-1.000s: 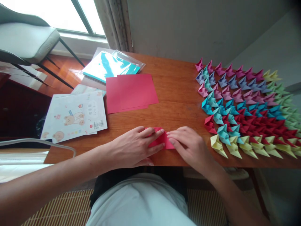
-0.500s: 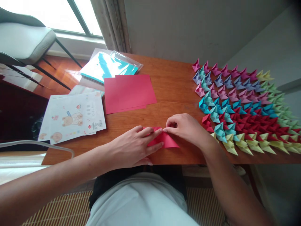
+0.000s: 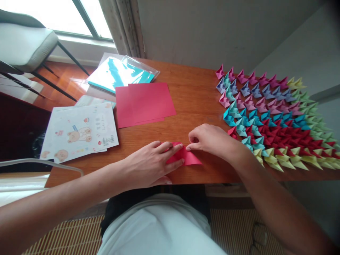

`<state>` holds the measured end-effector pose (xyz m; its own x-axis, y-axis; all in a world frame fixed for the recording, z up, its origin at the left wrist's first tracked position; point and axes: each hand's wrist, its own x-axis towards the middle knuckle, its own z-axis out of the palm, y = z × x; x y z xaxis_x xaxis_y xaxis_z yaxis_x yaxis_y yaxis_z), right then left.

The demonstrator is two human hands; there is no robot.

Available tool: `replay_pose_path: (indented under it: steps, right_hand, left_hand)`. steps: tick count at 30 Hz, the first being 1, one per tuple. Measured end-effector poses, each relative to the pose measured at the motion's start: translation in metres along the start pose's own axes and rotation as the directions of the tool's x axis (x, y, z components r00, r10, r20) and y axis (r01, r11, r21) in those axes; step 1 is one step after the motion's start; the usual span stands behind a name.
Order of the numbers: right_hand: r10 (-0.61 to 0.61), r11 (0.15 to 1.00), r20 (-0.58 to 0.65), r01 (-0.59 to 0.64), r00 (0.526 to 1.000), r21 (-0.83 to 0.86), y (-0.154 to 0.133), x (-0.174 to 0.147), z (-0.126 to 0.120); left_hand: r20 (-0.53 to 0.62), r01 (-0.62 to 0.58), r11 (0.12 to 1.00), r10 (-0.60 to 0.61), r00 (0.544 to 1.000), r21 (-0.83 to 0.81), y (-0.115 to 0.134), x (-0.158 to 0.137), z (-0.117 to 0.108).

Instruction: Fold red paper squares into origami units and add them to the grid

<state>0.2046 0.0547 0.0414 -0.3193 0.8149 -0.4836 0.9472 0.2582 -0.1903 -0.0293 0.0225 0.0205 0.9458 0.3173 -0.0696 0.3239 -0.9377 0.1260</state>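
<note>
Red paper [image 3: 192,160] lies near the desk's [image 3: 195,95] front edge. The left hand [image 3: 155,161] spreads flat over it, probably steadying it; the right hand [image 3: 208,139] seems to pinch its upper edge. Folded paper models [image 3: 281,136] stand rightward, apparently leaving working room.

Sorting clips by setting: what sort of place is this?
Probably a room at home: a wooden table bearing folded paper shapes, a chair, and a curtain beside the window.

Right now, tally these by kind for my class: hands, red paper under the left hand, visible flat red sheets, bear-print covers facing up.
Left hand, right hand: 2
Red paper under left hand: 1
Flat red sheets: 2
Bear-print cover: 1
Total: 6
</note>
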Motion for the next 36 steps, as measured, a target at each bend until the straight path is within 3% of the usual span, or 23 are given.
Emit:
replay_pose_path:
  steps: [11, 20, 27, 33, 36]
  right_hand:
    - [0.037, 0.982, 0.171, -0.004, 0.985, -0.186, -0.003, -0.019, -0.013]
    - [-0.067, 0.977, 0.089, 0.084, 0.994, -0.195, 0.009, -0.031, 0.0]
    - [-0.133, 0.988, 0.013, 0.133, 0.991, -0.082, 0.017, -0.041, 0.011]
    - [-0.127, 0.985, -0.033, 0.13, 0.991, 0.112, 0.016, -0.061, 0.026]
    - [-0.042, 0.985, -0.094, 0.057, 0.995, 0.163, 0.009, -0.065, 0.036]
  left_hand:
    - [-0.026, 0.002, 1.0, -0.002, 1.0, 0.01, 0.0, -0.001, 0.003]
    - [-0.011, 0.017, 1.0, -0.017, 1.0, 0.009, 0.0, -0.001, 0.003]
    - [0.025, 0.025, 0.999, -0.025, 0.999, -0.02, 0.001, -0.001, 0.001]
    - [0.051, 0.038, 0.998, -0.036, 0.998, -0.056, 0.001, 0.001, -0.002]
    - [0.05, 0.046, 0.996, -0.042, 0.998, -0.075, 0.001, 0.001, -0.002]
